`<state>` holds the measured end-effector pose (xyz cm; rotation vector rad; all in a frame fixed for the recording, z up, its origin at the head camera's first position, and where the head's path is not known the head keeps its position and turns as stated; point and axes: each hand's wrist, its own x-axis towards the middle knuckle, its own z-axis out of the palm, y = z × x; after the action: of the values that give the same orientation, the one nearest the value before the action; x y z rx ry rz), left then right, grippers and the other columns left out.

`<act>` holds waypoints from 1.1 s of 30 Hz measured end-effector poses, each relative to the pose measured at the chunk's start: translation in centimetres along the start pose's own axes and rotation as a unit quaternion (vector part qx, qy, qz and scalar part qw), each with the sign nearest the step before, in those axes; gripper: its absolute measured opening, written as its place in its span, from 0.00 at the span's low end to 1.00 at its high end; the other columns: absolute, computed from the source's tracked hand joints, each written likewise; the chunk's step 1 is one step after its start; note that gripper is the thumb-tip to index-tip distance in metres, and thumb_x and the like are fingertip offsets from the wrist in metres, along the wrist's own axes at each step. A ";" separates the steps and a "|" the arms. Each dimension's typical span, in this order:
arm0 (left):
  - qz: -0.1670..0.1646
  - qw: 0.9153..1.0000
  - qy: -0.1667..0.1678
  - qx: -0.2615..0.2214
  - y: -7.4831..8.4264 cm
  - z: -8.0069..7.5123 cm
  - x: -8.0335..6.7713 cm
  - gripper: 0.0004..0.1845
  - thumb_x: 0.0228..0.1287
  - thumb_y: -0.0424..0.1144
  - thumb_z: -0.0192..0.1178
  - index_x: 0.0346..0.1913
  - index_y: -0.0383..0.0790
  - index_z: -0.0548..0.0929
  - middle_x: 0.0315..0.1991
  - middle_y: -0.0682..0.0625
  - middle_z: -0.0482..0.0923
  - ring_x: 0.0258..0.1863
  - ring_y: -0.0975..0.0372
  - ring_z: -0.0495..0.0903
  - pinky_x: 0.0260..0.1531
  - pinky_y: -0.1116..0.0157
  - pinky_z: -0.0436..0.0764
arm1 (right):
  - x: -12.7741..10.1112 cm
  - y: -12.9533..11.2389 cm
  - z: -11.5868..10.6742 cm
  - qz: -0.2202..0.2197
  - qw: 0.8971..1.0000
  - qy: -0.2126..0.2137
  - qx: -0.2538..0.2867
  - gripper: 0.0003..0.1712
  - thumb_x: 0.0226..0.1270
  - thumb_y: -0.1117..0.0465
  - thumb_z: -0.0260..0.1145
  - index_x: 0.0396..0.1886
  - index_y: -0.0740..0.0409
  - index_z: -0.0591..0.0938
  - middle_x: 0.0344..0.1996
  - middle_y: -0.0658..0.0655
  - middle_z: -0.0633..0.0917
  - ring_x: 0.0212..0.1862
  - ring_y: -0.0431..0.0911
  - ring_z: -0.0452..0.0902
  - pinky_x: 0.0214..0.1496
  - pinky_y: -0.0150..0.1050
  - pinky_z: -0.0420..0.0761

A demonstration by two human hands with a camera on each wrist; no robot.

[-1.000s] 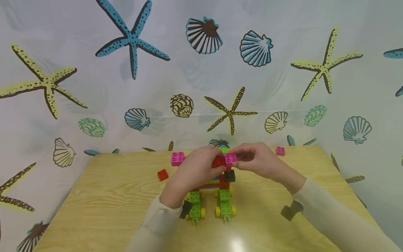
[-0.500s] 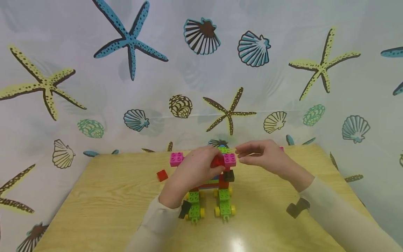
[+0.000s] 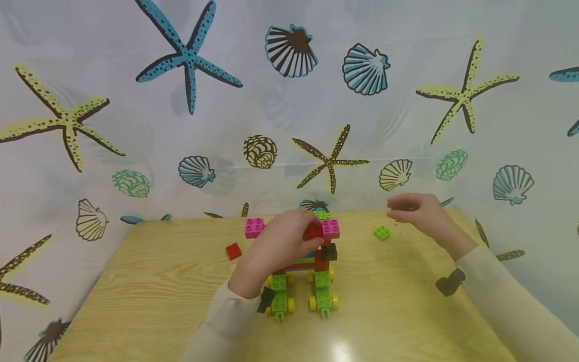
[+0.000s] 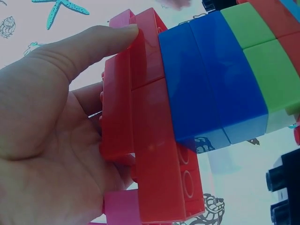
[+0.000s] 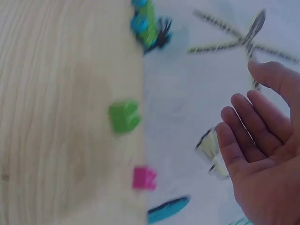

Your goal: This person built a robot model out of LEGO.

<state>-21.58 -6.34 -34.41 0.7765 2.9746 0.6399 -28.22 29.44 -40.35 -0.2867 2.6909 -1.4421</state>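
My left hand [image 3: 285,239] grips the upper part of a toy-brick build on the table. In the left wrist view, the thumb presses red bricks [image 4: 152,122], with blue bricks [image 4: 211,79] joined beside them. Pink bricks [image 3: 330,228] cap both ends of the red bar, and green wheeled bases [image 3: 279,294] stand below. Fingers loosely bent and holding nothing, my right hand [image 3: 422,213] is above the table's far right. Nearby lie a loose green brick [image 3: 382,233] and a pink brick [image 5: 144,177], which the hand hides in the head view.
A small red brick [image 3: 233,251] lies on the wooden table [image 3: 158,301], left of the build. Behind the table's back edge hangs a cloth [image 3: 289,110] printed with starfish and shells.
My right hand has left the pink end brick and moved right. The loose green brick is now uncovered, while the loose pink one is covered. My left hand keeps its hold.
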 end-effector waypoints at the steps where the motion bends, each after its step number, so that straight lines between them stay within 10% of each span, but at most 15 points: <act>1: -0.001 1.000 -0.001 0.001 0.0 0.0 0.0 0.20 0.75 0.45 0.76 0.62 0.41 0.90 0.51 0.48 0.90 0.46 0.57 0.85 0.52 0.59 0.92 | 0.3 0.8 -0.3 0.011 1.000 0.004 -0.002 0.32 0.82 0.46 0.73 0.75 0.58 0.83 0.69 0.65 0.88 0.66 0.52 0.88 0.78 0.60 0.81; 16: -0.012 1.000 -0.010 0.004 0.2 -0.2 0.0 0.20 0.75 0.45 0.76 0.63 0.41 0.89 0.52 0.48 0.90 0.47 0.56 0.85 0.53 0.58 0.91 | 3.4 9.5 -1.4 0.088 0.995 0.029 -0.035 0.40 0.82 0.51 0.73 0.83 0.65 0.73 0.84 0.72 0.71 0.82 0.71 0.67 0.84 0.67 0.72; 33: -0.014 1.000 -0.007 0.002 0.1 -0.2 -0.2 0.21 0.74 0.46 0.77 0.63 0.42 0.90 0.53 0.49 0.90 0.47 0.58 0.85 0.53 0.59 0.91 | 5.4 11.1 -0.4 0.086 0.995 0.038 -0.042 0.38 0.77 0.58 0.75 0.80 0.67 0.76 0.83 0.73 0.72 0.86 0.71 0.61 0.90 0.68 0.60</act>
<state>-21.33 -6.42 -34.19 0.7364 2.9689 0.6250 -34.99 34.68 -49.19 -0.0038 2.7607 -1.3190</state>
